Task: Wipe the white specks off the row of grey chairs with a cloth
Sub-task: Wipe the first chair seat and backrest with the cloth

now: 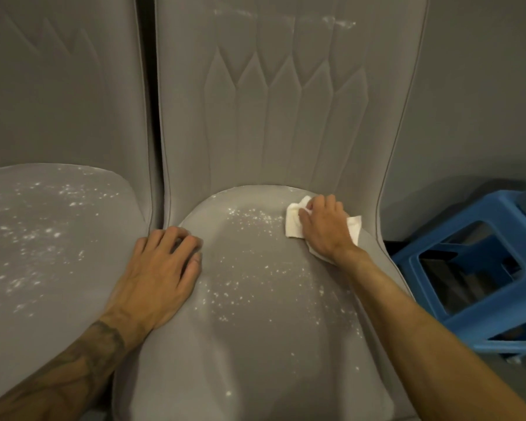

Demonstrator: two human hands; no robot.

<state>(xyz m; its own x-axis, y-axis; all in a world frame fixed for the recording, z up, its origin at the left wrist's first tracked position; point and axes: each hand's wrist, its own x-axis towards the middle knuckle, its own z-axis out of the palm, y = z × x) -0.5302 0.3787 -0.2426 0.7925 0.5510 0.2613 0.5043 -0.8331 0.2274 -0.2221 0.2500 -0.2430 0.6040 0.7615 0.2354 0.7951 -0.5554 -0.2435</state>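
Note:
A grey padded chair [264, 344] fills the middle of the view, its seat sprinkled with white specks [249, 287]. More specks streak the top of its backrest [286, 18]. My right hand [324, 227] grips a white cloth [293, 221] and presses it on the back right of this seat. My left hand [161, 268] rests on the seat's left edge, fingers slightly bent, holding nothing. A second grey chair [43, 238] stands to the left, its seat also dotted with white specks.
A blue plastic stool [474, 268] stands right of the middle chair, close to its side. A grey wall [483, 86] rises behind it. A dark narrow gap [152, 117] separates the two chair backs.

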